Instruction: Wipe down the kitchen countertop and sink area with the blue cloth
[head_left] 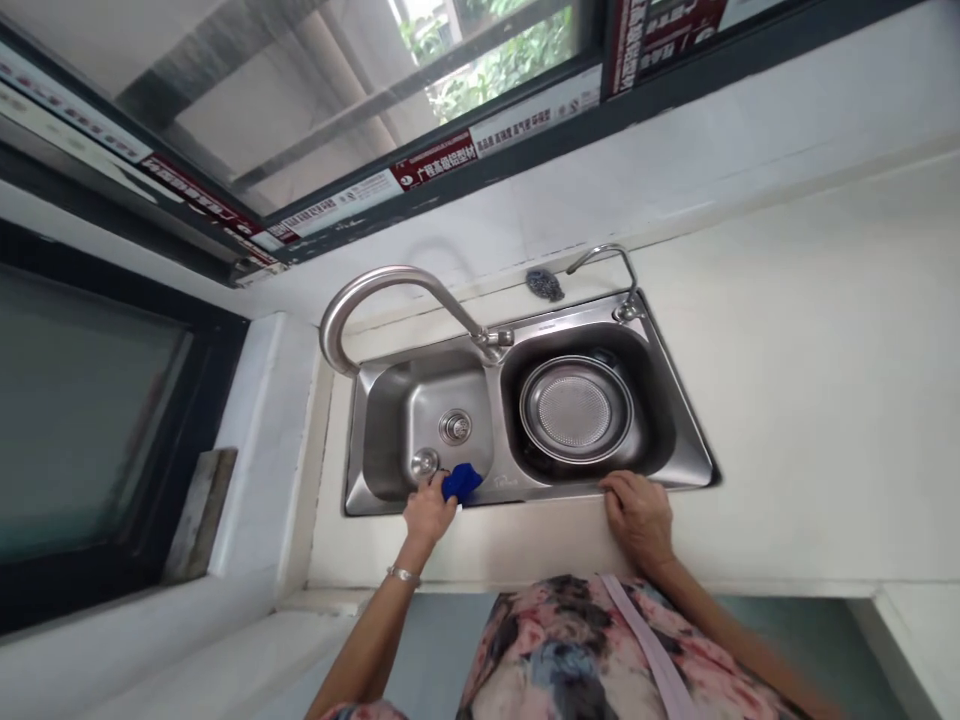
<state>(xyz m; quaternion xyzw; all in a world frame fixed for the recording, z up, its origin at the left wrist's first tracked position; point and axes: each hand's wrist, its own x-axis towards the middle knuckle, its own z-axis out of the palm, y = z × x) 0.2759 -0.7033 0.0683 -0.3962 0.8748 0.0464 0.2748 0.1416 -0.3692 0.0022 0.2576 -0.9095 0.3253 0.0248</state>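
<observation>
A bunched blue cloth (461,483) is in my left hand (430,512), whose fingers close round it at the front rim of the left basin (386,430). Just beyond those fingers, a round metal strainer-like piece (424,462) sits in that basin, left of the drain (455,427). My right hand (640,515) rests with curled fingers on the front edge of the right basin (660,430), and nothing shows in it. Inside the right basin lies a round metal colander (575,410) with a perforated bottom; what is under it is mostly hidden.
A tall curved faucet (397,275) arches over the left basin's back corner. Behind the right basin stand a thin spout (626,262) and a dark scouring pad (544,284). The pale countertop (810,380) extends rightward. A window (442,150) is behind the sink.
</observation>
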